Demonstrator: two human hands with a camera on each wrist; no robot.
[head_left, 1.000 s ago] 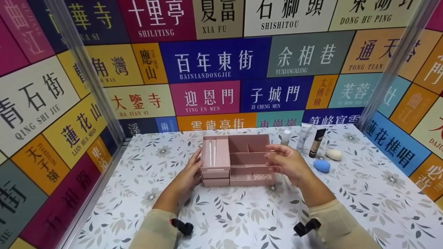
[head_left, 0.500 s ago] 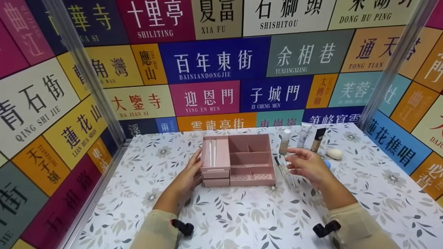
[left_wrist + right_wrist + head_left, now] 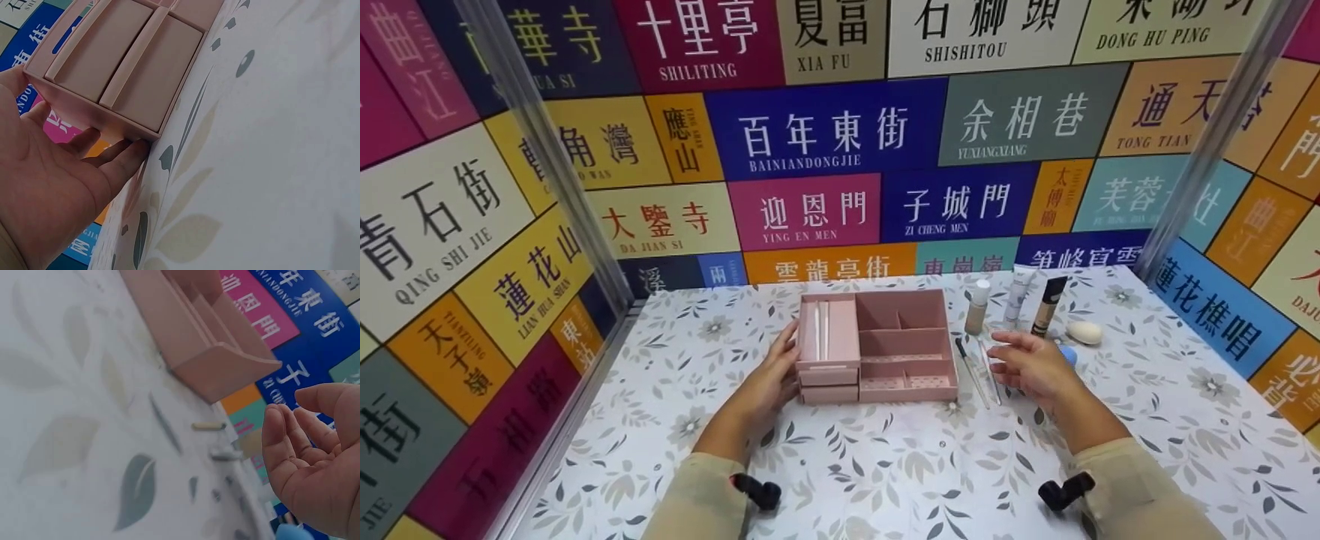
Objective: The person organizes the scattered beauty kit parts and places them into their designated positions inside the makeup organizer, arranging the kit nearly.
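A pink desktop organizer (image 3: 907, 345) with two small drawers (image 3: 152, 67) and several compartments stands on the patterned table. My left hand (image 3: 769, 375) rests along its left side; in the left wrist view the fingertips meet the side wall beside the drawers. To the right, two slim makeup brushes (image 3: 973, 373) lie on the table, one with a dark tip. My right hand (image 3: 1031, 367) hovers beside them with loosely bent fingers, and nothing shows between thumb and fingers in the right wrist view. Part of the brushes lies behind the fingers.
Behind the right hand stand a white-capped foundation bottle (image 3: 976, 307), a pale tube (image 3: 1018, 296) and a black-capped beige tube (image 3: 1048, 307). A cream makeup sponge (image 3: 1084, 333) and a partly hidden blue sponge (image 3: 1068, 354) lie nearby. Sign-covered walls (image 3: 825, 135) enclose the table.
My right hand has moved from the organizer's right edge rightward, uncovering the brushes and bottle, then slightly down. The left hand and organizer have stayed put.
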